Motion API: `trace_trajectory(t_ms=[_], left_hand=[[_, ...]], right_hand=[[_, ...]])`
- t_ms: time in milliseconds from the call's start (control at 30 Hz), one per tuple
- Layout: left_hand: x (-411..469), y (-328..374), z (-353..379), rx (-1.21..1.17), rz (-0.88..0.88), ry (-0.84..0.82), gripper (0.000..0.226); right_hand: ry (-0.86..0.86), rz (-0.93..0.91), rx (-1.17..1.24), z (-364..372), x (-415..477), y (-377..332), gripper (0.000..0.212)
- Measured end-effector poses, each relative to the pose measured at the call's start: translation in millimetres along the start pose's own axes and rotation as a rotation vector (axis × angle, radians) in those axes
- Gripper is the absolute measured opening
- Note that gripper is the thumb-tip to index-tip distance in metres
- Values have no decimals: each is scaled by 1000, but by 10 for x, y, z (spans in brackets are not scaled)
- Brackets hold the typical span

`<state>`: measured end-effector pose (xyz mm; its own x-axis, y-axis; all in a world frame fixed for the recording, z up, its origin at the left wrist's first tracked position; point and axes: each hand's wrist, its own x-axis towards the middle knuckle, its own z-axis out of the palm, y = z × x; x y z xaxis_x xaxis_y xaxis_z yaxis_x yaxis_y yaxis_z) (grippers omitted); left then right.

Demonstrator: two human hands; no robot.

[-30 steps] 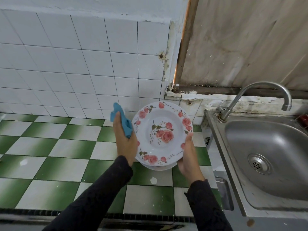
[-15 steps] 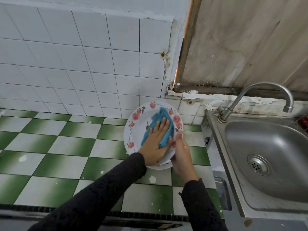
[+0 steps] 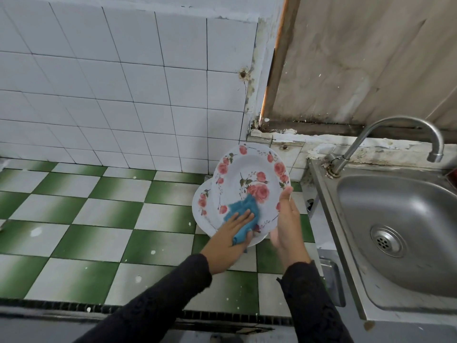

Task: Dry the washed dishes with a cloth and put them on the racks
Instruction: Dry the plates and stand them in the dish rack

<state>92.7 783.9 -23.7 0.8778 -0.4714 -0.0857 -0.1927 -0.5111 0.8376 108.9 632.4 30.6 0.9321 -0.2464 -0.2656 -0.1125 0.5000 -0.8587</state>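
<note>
Head camera view: a white-tiled wall (image 3: 123,95) backs a green-and-white checked counter (image 3: 99,219), with a steel sink (image 3: 395,206) and its curved tap (image 3: 385,129) at the right. Held above the counter's far corner, just left of the sink, is a white plate (image 3: 247,169) printed with pink roses, tilted to face the camera. A second rose-rimmed plate (image 3: 201,209) shows from behind its left edge — whether the two touch cannot be told. The person's right hand (image 3: 286,224) grips the front plate at its right rim, thumb upright against the edge, the other fingers blurred and partly hidden. The left hand (image 3: 230,235) lies flat on the plate's lower face, fingers straight and close together, pressing a blue cloth (image 3: 243,206) against the china — the cloth spreads past the fingertips toward the central rose. Dark sleeves (image 3: 160,305) cover both forearms. A round drain (image 3: 386,241) sits in the sink's basin.
</note>
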Motion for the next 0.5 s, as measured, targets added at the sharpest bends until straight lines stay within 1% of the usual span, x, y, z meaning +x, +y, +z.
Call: trace_trajectory(t_ms=[67,133,167,200,267,300,333,400,433,500], left_hand=[[-25,175,72,-204,7,8,55],[6,384,33,-503,3,14,44],[39,472,-2,-614,-6,35,41],[100,522,-26,-677,-11,75,42],[228,563,-73,-661,-4,135,60],[292,561,-103,-558,10,149,68],[370,519,-151,-380,42,158,72],[490,370,-293,111,89,175,67],[526,278,-376,281,87,184,63],[523,114,-521,446,23,158,60]], right_hand=[[-4,67,71,55,-23,35,58],[-30,117,115,113,-51,87,65],[-53,122,111,143,-71,123,68],[-72,126,109,173,-92,159,69],[-100,162,130,220,-123,216,65],[-107,179,138,227,-125,230,64],[-123,186,154,220,-113,239,64],[-149,193,186,187,-103,221,66],[-147,196,187,162,-98,211,67],[-162,181,163,101,-108,180,64]])
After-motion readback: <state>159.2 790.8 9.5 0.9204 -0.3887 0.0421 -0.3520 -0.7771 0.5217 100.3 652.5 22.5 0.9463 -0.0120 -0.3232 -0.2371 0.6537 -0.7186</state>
